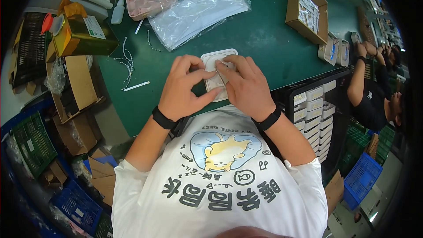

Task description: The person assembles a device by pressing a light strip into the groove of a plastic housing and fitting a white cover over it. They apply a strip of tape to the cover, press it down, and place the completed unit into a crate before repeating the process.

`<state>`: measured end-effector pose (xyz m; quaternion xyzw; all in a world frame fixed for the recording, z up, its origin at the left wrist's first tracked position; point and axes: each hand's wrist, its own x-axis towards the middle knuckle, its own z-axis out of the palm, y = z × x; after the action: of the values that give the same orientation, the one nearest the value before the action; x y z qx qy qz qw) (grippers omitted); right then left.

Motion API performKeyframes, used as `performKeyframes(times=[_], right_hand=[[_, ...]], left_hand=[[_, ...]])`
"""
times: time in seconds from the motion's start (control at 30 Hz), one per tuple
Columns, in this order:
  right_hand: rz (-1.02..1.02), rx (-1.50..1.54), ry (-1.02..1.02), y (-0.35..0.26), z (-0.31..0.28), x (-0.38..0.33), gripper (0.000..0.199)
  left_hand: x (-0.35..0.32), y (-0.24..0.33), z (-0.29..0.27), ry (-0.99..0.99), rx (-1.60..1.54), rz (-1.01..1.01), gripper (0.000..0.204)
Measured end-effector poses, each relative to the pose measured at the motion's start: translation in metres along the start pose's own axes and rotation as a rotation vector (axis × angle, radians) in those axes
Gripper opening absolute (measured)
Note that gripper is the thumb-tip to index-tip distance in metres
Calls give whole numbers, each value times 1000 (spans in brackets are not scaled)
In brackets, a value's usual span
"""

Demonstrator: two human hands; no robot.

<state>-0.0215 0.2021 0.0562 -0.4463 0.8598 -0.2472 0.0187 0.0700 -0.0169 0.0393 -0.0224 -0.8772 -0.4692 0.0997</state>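
Observation:
A white rectangular plastic case (233, 52) with rounded corners lies at the front edge of the green table, between my two hands. My left hand (181, 86) reaches over its left side, thumb and index finger apart, their tips on the inside of the case. Over the right side, my right hand (246, 86) is bent with its fingers together at the middle of the case. A thin dark wire-like line shows by its fingertips. What these fingers pinch, if anything, is mostly hidden.
Clear bags of white sheets (200, 13), a pink tray (150, 0) and a small bottle (118, 9) stand behind. LED-like strips (128, 64) and a yellow can (83, 37) are left. Right: a box of white parts (308, 13), stacked white cases (313, 105) and another person (374, 92).

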Motion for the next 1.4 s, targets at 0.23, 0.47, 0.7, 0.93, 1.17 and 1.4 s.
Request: performKeyframes(times=[0.23, 0.47, 0.7, 0.93, 1.17, 1.4], right_hand=[[-33, 226, -69, 20, -23, 15, 40], [101, 276, -197, 26, -26, 27, 17], [160, 232, -136, 22, -19, 24, 16], [74, 334, 24, 33, -13, 14, 16], [-32, 348, 61, 44, -3, 17, 16], [61, 500, -32, 55, -3, 17, 16]], left_hand=[[-13, -10, 7, -84, 191, 245, 66], [-18, 2, 9, -103, 441, 290, 95], [-7, -4, -10, -232, 263, 215, 90], [4, -9, -10, -241, 343, 322, 76], [4, -6, -8, -237, 433, 378, 72], [3, -2, -8, -257, 394, 339, 73]])
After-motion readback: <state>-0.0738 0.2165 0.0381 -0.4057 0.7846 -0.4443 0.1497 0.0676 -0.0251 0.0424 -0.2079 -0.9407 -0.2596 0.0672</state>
